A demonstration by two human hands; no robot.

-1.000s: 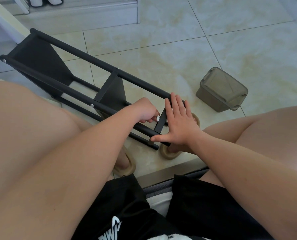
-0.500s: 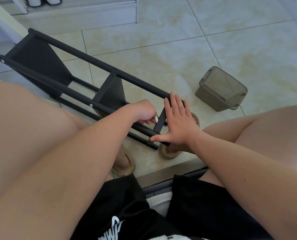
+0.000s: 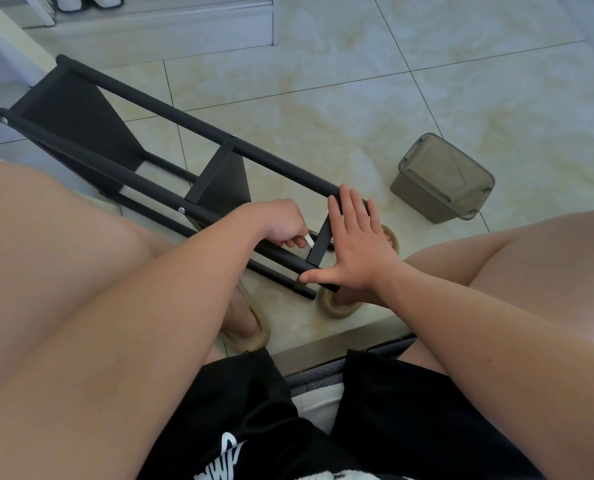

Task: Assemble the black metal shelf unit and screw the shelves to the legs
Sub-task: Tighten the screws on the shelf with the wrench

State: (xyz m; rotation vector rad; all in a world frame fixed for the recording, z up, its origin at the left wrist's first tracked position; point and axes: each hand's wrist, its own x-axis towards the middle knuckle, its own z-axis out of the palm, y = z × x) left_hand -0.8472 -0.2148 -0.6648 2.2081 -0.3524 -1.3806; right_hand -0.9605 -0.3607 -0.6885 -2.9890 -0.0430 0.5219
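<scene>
Shelf unit: black metal shelf unit (image 3: 81, 119) lies on its side on the cream tiled floor (image 3: 323, 98), running from between the seated person's knees away to the upper left.
Joint in hand: narrow black shelf panel (image 3: 320, 244), seen edge-on, sits between the two upper round tube legs (image 3: 171, 112) close to their near ends.
Left hand: left hand (image 3: 281, 220) has its grip clenched on a small pale tool (image 3: 310, 241) just beside the panel; the tool's kind cannot be told.
Right hand: right hand (image 3: 358, 247) lies flat across the panel and the legs, grip released, fingers straight, thumb along the nearer leg.
Fixings: silver screw heads (image 3: 182, 210) show on the legs at the other two shelves.
Handling, judged: frame is stiff and probably light; smooth round tubes will likely roll and slip; thin panel edges may bite.
Hold point, judged: legs beside a screwed joint, not the panel faces.
Edges: olive translucent lidded plastic box (image 3: 441, 178) stands near the leg ends on the right; white cabinet base (image 3: 184, 22) is near the far end; beige slippers (image 3: 337, 304) lie under the near end.
Room: open floor lies beyond and to the right; knees crowd both sides.
</scene>
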